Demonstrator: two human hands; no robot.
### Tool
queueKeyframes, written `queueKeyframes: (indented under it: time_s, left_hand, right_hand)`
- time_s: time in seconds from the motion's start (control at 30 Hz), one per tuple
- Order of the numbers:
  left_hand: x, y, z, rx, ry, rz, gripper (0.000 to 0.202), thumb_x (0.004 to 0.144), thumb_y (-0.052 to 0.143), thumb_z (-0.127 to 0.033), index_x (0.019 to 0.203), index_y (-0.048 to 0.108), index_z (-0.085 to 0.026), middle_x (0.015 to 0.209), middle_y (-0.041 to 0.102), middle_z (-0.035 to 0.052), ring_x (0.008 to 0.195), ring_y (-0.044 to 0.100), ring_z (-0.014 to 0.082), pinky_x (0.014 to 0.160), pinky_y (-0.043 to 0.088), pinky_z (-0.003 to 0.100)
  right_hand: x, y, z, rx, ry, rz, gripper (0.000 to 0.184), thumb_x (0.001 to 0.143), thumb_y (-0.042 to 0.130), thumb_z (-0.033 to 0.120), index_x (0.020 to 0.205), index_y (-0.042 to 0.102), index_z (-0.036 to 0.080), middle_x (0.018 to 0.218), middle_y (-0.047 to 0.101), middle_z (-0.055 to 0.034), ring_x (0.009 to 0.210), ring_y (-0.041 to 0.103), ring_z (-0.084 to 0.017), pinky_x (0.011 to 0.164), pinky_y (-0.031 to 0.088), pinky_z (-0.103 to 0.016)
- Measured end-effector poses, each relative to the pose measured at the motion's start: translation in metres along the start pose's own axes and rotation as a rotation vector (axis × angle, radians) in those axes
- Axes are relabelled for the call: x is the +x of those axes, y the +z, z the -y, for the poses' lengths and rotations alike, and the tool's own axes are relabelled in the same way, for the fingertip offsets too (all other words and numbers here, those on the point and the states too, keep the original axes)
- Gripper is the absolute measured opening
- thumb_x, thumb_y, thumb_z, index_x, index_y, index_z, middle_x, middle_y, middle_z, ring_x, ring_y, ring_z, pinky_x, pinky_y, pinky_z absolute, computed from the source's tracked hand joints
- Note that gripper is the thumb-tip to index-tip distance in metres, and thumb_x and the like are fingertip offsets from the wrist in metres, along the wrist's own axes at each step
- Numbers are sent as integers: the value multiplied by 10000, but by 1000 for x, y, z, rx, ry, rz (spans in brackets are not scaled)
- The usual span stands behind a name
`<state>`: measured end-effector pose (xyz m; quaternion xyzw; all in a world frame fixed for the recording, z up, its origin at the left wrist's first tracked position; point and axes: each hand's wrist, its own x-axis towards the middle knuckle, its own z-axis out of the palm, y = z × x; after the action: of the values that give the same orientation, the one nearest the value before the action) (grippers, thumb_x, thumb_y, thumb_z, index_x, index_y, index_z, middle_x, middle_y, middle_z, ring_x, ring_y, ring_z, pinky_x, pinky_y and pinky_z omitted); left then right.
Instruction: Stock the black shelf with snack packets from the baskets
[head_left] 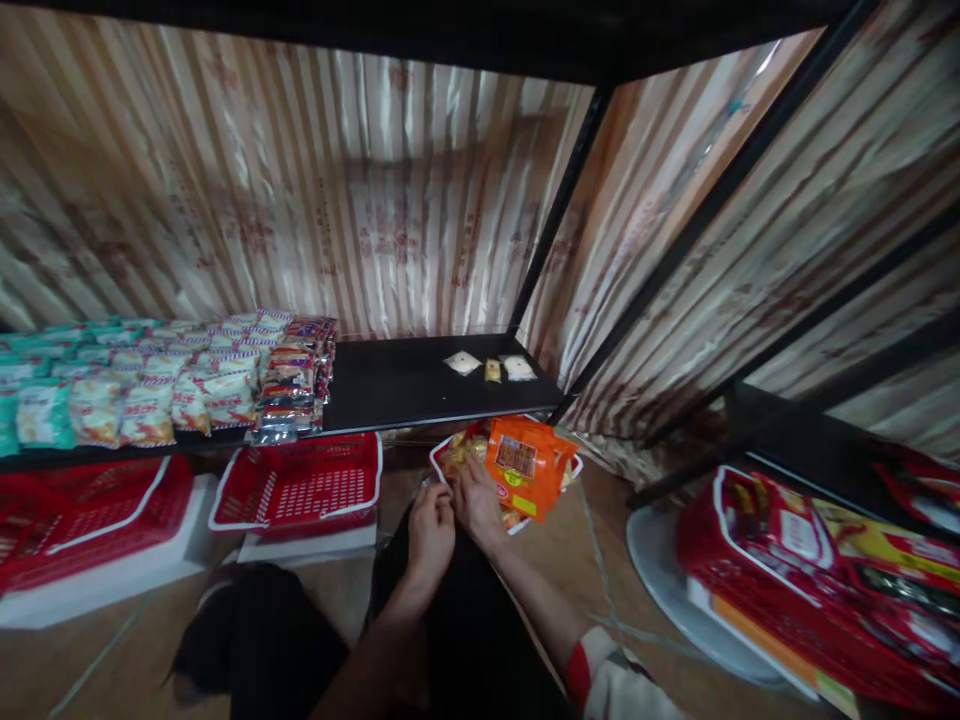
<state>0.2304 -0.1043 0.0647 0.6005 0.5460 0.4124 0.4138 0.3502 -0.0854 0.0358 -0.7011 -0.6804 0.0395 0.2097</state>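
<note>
My left hand (429,528) and my right hand (477,500) are close together at the near edge of a red basket (442,452) on the floor. Both have fingers curled over something small and hidden in the basket. An orange snack bag (525,462) lies in that basket, right next to my right hand, with small yellowish packets (459,450) beside it. Above the basket runs a black shelf (405,385).
Rows of snack packets (180,385) fill the shelf's left half; three small packets (489,367) lie at its right. A red basket (300,490) holding nothing and another (82,510) stand on white blocks at left. A red basket with boxes (810,560) sits at right. Striped curtain behind.
</note>
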Motion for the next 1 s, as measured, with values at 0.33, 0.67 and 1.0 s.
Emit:
queueKeyframes:
  time_s: [0.33, 0.67, 1.0]
  left_hand:
    - [-19, 95, -39, -78, -292, 109, 247, 740, 483, -44, 898, 646, -140, 995, 671, 85, 881, 630, 161, 801, 473, 245]
    - [-35, 97, -42, -201, -367, -75, 216, 711, 493, -11, 782, 641, -151, 884, 680, 46, 818, 638, 151, 735, 489, 226]
    - [-28, 83, -46, -524, -424, -191, 151, 736, 513, -45, 761, 635, -131, 659, 632, 6, 623, 610, 101, 567, 480, 183]
  right_hand:
    - [-26, -27, -127, -335, 180, 372, 635, 804, 554, 361, 1401, 349, 285, 1528, 194, -78, 1395, 117, -318, 1072, 186, -491]
    - [-18, -26, -143, -323, 42, 428, 576, 845, 427, 134, 1405, 347, 244, 1518, 211, -114, 1381, 197, -280, 1030, 312, -431]
    - [7, -45, -133, -244, -73, 499, 508, 832, 402, 57, 1317, 486, 183, 1314, 514, -162, 1085, 583, -215, 885, 437, -274]
